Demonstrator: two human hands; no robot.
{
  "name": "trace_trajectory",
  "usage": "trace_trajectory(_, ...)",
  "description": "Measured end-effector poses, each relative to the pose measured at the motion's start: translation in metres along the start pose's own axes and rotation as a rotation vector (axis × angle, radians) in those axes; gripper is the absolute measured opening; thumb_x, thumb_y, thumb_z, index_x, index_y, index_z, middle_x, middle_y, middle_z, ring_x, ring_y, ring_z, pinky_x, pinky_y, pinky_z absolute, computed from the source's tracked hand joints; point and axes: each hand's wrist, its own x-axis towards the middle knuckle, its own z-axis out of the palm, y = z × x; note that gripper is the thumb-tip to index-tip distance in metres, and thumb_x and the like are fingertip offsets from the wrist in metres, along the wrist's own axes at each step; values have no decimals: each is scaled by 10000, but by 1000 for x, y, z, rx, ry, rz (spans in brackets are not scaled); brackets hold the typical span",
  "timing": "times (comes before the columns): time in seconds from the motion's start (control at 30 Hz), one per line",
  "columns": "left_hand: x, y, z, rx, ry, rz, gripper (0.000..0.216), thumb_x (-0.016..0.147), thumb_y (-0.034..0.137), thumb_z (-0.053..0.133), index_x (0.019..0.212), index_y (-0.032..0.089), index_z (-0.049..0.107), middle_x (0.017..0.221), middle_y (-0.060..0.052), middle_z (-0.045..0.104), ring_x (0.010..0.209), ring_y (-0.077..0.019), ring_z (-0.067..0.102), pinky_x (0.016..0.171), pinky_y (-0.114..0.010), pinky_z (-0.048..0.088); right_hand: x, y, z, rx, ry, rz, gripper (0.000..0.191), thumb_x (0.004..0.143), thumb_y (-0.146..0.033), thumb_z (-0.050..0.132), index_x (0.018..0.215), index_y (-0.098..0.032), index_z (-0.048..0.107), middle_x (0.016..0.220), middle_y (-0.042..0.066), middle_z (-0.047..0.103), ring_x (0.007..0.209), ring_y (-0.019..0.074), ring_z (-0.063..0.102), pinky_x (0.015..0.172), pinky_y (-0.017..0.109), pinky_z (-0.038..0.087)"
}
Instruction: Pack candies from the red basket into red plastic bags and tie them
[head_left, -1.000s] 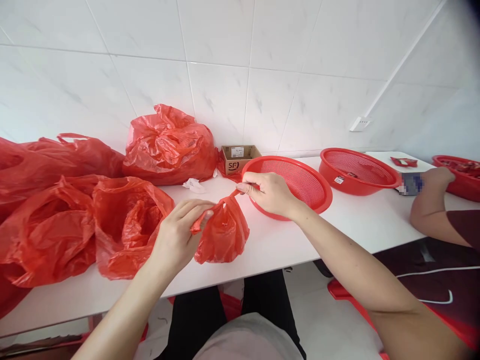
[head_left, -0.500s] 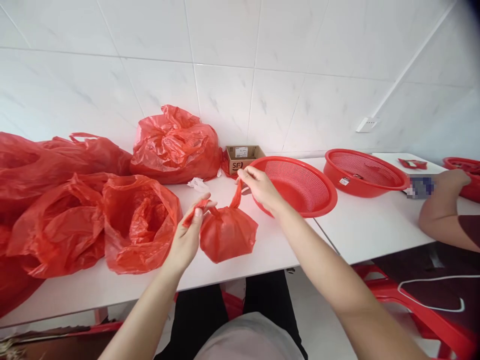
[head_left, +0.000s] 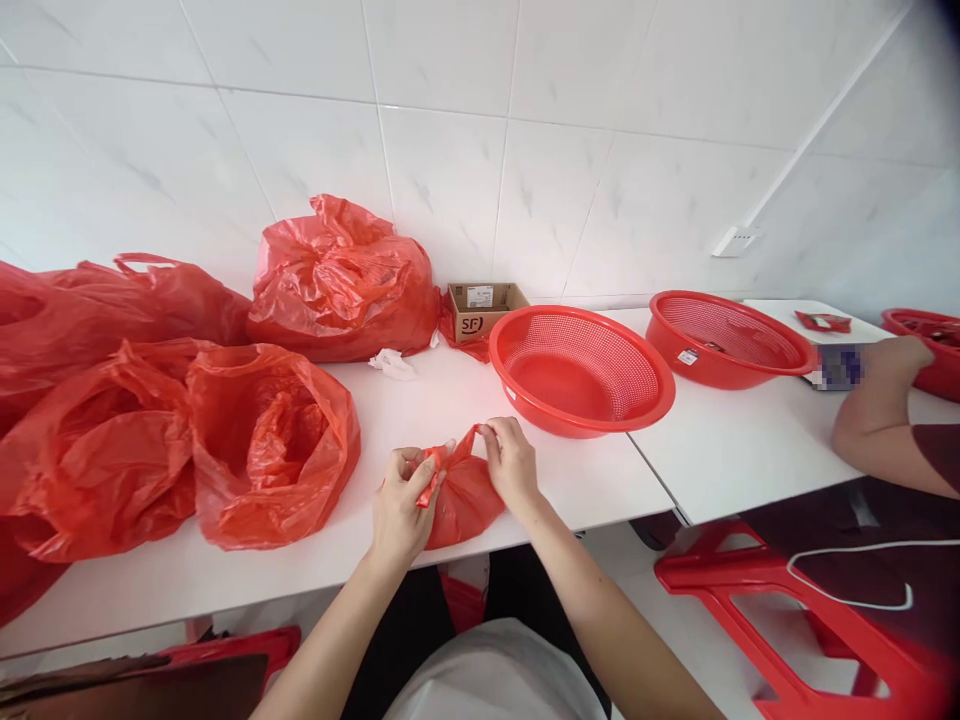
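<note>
A small filled red plastic bag point(head_left: 466, 508) rests near the front edge of the white table point(head_left: 420, 410). Its neck is gathered, with one end pinched in each hand. My left hand point(head_left: 405, 500) is closed on the left end of the plastic, and a bit of red pokes out between thumb and fingers. My right hand point(head_left: 511, 462) pinches the other end, just above the bag's right side. What the bag contains is hidden. To the left stands a wide-mouthed open red bag point(head_left: 274, 450), with crumpled red plastic inside.
A red mesh basket point(head_left: 581, 370) stands right of centre; a second red basket point(head_left: 727, 340) is beyond it. A cardboard box point(head_left: 484, 308) and a large stuffed red bag point(head_left: 341, 285) sit by the wall. A co-worker's arm point(head_left: 881, 400) is at right, above a red stool point(head_left: 750, 585).
Both hands have come closer together and lower, toward the table's front edge. The small bag has moved down toward me, still gripped by its two ends.
</note>
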Motion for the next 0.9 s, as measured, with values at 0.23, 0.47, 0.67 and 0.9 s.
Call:
trace_trajectory(0.23,-11,3,7,50,21,-6,306,940,230,494,1180,292,673,965,-49,498,771,-142,557,605,-252,472,-13,-23,-6,7,-56,5,283,1004,-397,332,970,-250,571,967,44,655,799,185,626,724,298,463)
trace_trajectory(0.47,-16,11,11,64,-22,3,311,937,253,510,1194,315,673,934,-46,493,789,-149,562,605,-242,467,-17,-11,12,51,-84,-43,266,1001,-365,341,965,-247,577,973,47,653,841,188,631,710,292,471)
trace_trajectory(0.67,-17,1,4,126,-92,-62,365,965,273,453,1280,347,623,889,-24,534,655,-106,548,521,-198,427,12,14,-8,-15,-44,-74,286,998,-391,348,948,-223,573,955,79,643,871,204,607,767,299,453)
trace_trajectory(0.9,-16,6,15,256,-128,-67,332,930,216,490,1195,263,685,1199,-127,591,870,-218,620,675,-338,526,0,9,-9,-25,-32,18,247,993,-357,377,905,-214,559,949,60,643,873,190,597,785,296,459)
